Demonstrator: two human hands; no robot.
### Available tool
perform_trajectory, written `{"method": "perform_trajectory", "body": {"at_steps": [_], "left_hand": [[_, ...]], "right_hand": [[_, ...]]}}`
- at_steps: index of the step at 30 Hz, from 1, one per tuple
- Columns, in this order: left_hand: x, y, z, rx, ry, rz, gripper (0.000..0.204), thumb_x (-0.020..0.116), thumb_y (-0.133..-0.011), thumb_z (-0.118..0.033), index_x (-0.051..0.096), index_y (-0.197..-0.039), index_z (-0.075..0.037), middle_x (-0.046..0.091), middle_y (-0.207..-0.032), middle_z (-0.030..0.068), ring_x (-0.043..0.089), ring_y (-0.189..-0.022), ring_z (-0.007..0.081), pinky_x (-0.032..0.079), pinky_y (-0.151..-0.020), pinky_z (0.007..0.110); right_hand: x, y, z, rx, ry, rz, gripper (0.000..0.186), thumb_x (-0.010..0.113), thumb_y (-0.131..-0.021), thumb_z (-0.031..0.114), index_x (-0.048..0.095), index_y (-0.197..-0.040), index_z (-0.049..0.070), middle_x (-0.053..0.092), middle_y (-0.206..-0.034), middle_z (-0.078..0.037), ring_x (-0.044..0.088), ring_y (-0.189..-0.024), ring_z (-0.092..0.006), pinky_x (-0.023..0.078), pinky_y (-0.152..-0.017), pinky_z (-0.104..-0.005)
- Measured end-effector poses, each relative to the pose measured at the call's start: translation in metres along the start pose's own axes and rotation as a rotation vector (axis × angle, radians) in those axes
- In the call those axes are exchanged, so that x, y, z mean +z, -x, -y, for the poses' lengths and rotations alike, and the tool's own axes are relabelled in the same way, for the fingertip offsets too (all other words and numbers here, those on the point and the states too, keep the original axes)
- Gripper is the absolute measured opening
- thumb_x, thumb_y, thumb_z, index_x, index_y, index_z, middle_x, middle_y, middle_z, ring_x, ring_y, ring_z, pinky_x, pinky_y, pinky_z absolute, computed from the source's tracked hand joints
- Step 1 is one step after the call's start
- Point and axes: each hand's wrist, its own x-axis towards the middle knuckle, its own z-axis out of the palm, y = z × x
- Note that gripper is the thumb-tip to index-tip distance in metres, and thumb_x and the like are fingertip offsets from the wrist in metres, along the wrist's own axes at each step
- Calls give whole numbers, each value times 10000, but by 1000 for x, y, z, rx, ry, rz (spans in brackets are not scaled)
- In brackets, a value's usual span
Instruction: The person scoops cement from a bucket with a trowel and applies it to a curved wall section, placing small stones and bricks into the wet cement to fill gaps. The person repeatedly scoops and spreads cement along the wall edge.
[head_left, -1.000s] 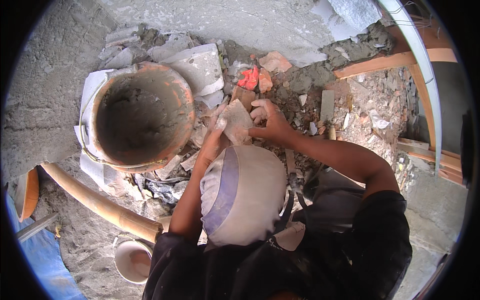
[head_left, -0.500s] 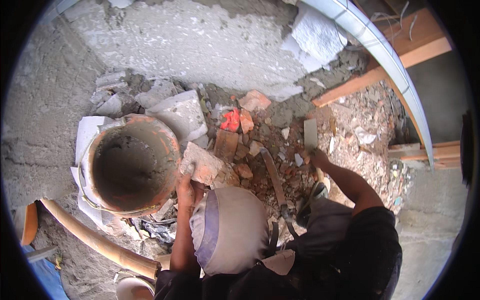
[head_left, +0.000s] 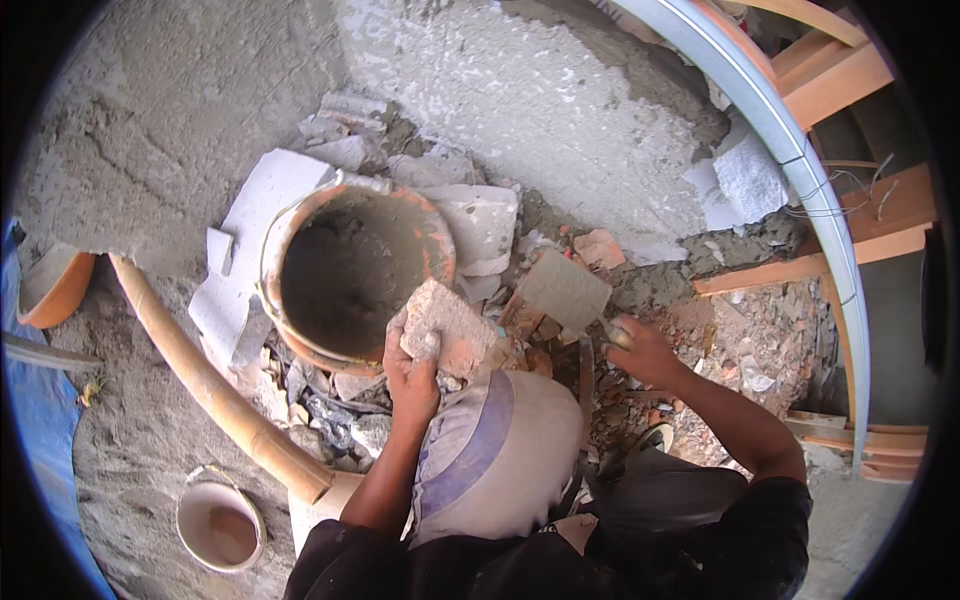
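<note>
My left hand [head_left: 408, 368] grips a broken piece of brick [head_left: 458, 330], grey and crusted on its face, with the thumb pressed on top. This piece is held just off the right rim of an orange bucket [head_left: 443, 225]. Wet grey mortar [head_left: 350, 270] lies inside the bucket. In my right hand [head_left: 645, 352] is a trowel [head_left: 565, 290], its flat, mortar-coated blade pointing left and up. A gap separates the blade from the brick piece. The fingers of my right hand are wrapped round the handle, which is mostly hidden.
White block pieces [head_left: 465, 225] lie beside the bucket, below a rough plastered wall [head_left: 520, 110]. Rubble [head_left: 690, 380] covers the ground to the right. A bamboo pole [head_left: 215, 390] and a small white pail [head_left: 218, 525] are at lower left. A curved metal strip [head_left: 800, 170] crosses the upper right.
My view has turned, so the bucket appears farther right. The trowel has come up and left off the rubble, closer to the brick piece. My left hand still holds the brick piece.
</note>
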Motion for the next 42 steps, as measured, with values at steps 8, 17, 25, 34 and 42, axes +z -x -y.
{"method": "perform_trajectory", "body": {"at_steps": [8, 17, 25, 34, 42], "left_hand": [[-35, 39, -40, 55, -221, -105, 516, 592, -921, -22, 429, -1401, 73, 595, -1286, 136, 577, -1164, 186, 445, -1021, 322], [-38, 34, -35, 26, -249, -158, 490, 602, -945, -27, 444, -1398, 77, 603, -1280, 127, 588, -1153, 178, 464, -1010, 316], [-48, 33, -29, 71, -247, -155, 491, 605, -939, -28, 451, -1389, 93, 612, -1270, 143, 595, -1149, 188, 467, -1008, 319], [-55, 40, -26, 98, -279, -132, 504, 605, -921, -43, 462, -1382, 102, 604, -1278, 153, 588, -1154, 197, 456, -1017, 327], [-52, 39, -33, 74, -236, -204, 467, 592, -968, -152, 506, -1361, 84, 624, -1256, 132, 590, -1143, 179, 460, -1007, 318]], "right_hand": [[49, -126, 181, -632, 563, -2, 354, 571, -889, 136, 543, -1207, -17, 567, -1113, -218, 657, -941, -415, 548, -810, -489], [137, -179, 235, -619, 754, -172, 312, 594, -828, 63, 641, -1106, -72, 672, -1021, -243, 701, -923, -376, 586, -763, -424], [105, -170, 239, -628, 673, 397, 169, 634, -827, 74, 737, -902, -37, 715, -894, -238, 722, -916, -351, 581, -756, -448], [101, -182, 235, -526, 633, 193, 275, 680, -797, 187, 726, -916, -58, 714, -953, -263, 713, -908, -363, 574, -742, -431], [118, -193, 221, -192, 50, 782, 353, 661, -833, 341, 724, -969, 21, 710, -867, -205, 701, -852, -319, 540, -739, -412]]}}
